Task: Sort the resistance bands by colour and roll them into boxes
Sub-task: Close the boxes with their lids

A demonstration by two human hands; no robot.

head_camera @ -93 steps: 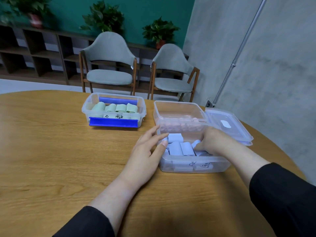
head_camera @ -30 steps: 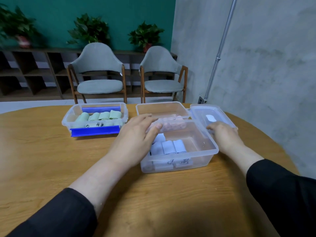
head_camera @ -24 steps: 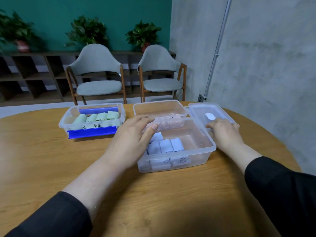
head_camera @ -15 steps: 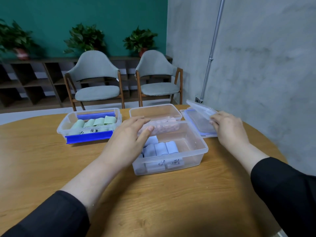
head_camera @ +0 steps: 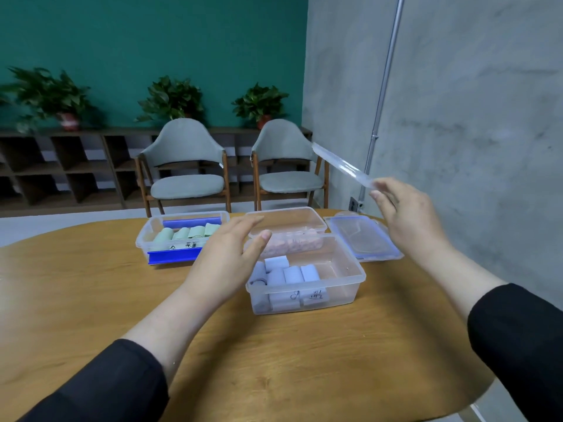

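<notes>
The blue rolled bands (head_camera: 285, 274) sit packed in the left half of the nearest clear box (head_camera: 350, 287), which is on the wooden table (head_camera: 91, 300) about dead centre. Right behind it at 12 o'clock, touching, is a second clear box (head_camera: 307, 217) with pinkish rolls (head_camera: 294, 243) visible through its front wall. Over at 10 o'clock from the blue one there's a third box (head_camera: 146, 236) with a blue clip along the front, holding a row of green rolls (head_camera: 187, 233).

The left hand (head_camera: 227, 258) hovers with fingers straight and relaxed over the left edge of the near box, gripping nothing. The right hand (head_camera: 408, 214) is up in the air at 2 o'clock, pinching one end of a clear lid (head_camera: 341, 166) that's seen nearly edge-on, tilted. Another lid with a blue rim (head_camera: 365, 239) lies flat on the table just right of the back box.

Two grey chairs (head_camera: 185, 169) and some potted plants (head_camera: 170, 99) are behind.
</notes>
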